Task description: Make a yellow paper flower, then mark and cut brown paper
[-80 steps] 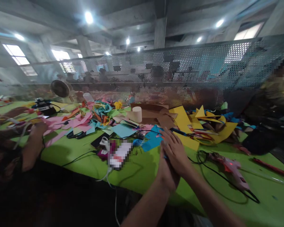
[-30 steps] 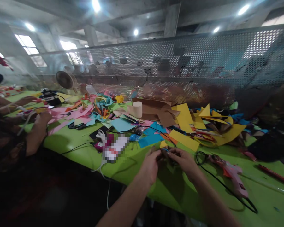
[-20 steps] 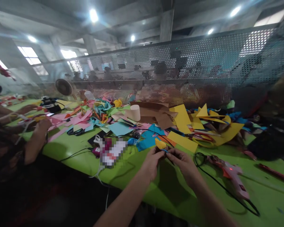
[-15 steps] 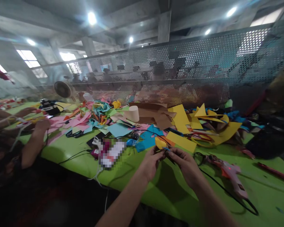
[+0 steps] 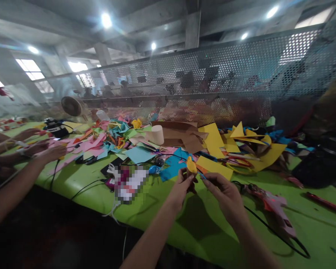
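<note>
Over the near edge of the green tabletop, my left hand [image 5: 181, 188] is closed around the base of a small yellow piece [image 5: 191, 165], curved and petal-like, apparently of paper or foam sheet. Its lower end is hidden by my fingers. Just to the right, my right hand [image 5: 224, 191] pinches a thin blue strip [image 5: 202, 176] between thumb and forefinger. The strip's inner end comes close to the yellow piece; whether they touch, I cannot tell. A pink hot glue gun [image 5: 274, 209] lies on its side to the right of my right hand, its black cord trailing forward.
Coloured sheets and scraps are heaped along the back, with a cream roll [image 5: 157, 135] and brown sheets [image 5: 182, 136] among them. A blurred-out phone-like item [image 5: 132, 184] and white cable lie left. A co-worker's arms [image 5: 30, 168] reach in at far left. Perforated metal panel [image 5: 168, 80] stands behind.
My hands have drawn slightly apart, and the yellow piece now stands higher and more upright. The blue strip has shifted right with my right hand. The co-worker's arm has moved.
</note>
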### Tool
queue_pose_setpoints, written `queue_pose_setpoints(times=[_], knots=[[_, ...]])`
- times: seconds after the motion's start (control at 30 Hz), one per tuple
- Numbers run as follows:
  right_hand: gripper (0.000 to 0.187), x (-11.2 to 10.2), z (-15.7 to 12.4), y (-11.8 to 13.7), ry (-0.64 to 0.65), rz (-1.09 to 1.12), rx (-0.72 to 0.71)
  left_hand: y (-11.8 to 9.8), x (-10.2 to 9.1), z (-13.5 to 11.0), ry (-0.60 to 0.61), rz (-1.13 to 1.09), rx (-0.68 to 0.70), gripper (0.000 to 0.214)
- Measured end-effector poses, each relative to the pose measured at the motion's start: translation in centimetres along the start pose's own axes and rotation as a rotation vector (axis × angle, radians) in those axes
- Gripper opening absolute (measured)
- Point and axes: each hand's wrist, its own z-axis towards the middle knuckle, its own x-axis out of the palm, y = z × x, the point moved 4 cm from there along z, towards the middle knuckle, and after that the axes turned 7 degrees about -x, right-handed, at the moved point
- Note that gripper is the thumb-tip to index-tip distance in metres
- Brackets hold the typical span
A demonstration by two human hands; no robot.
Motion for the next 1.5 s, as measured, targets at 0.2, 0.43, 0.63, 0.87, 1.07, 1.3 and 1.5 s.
queue_pose_setpoints(times=[0.2, 0.43, 0.63, 0.87, 1.07, 1.3, 1.5], knots=[[0.017, 0.6, -0.2, 0.2, 0.038, -0.167, -0.080, 0.8, -0.2, 0.0, 0.005, 0.099, -0.050, 0.022], [0.013, 1.0, -0.5, -0.2, 0.086, -0.277, -0.159, 0.9, -0.3, -0.6, 0.055, 0.032, -0.115, 0.020], [0.011, 1.2, -0.6, -0.1, 0.112, -0.365, -0.202, 1.3, -0.3, -0.5, 0.071, -0.078, -0.110, 0.026], [0.010, 1.2, -0.7, 0.1, 0.108, -0.452, -0.265, 0.7, 0.2, -1.1, 0.089, -0.042, -0.078, 0.027], [0.011, 1.5, -0.7, 0.3, 0.159, -0.565, -0.303, 0.8, 0.0, -0.9, 0.115, -0.049, 0.008, 0.035], [0.009, 1.5, -0.8, 0.4, 0.169, -0.619, -0.352, 1.2, -0.8, -0.8, 0.036, -0.029, -0.010, 0.044], [0.006, 1.5, -0.7, 0.4, 0.172, -0.634, -0.349, 1.4, -1.6, -0.9, -0.063, 0.024, -0.073, 0.045]])
